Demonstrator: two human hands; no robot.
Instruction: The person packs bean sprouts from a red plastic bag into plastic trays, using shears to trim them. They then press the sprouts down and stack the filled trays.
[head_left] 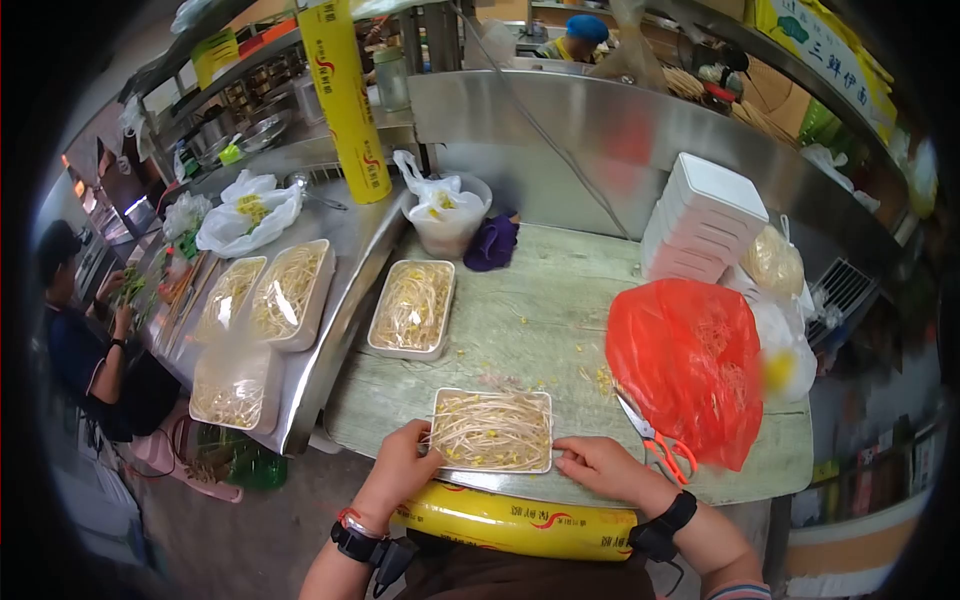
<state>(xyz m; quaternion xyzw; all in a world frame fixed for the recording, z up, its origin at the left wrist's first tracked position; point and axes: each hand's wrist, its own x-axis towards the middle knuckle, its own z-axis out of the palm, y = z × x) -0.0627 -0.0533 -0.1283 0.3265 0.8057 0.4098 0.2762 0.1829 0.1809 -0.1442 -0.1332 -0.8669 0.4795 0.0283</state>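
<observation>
A white tray of bean sprouts lies on the table near its front edge. My left hand is at the tray's left side, its fingers curled against the rim. At the right side, my right hand has its thumb and fingers close together by the tray's edge; whether they pinch anything is too small to tell. Just in front of the tray lies a yellow roll of film. To the right are orange-handled scissors and a red plastic bag with sprouts in it.
Another sprout tray stands behind on the left, with a white tub and purple cloth. Stacked white trays stand back right. Several wrapped trays sit on the metal counter. A co-worker is at far left.
</observation>
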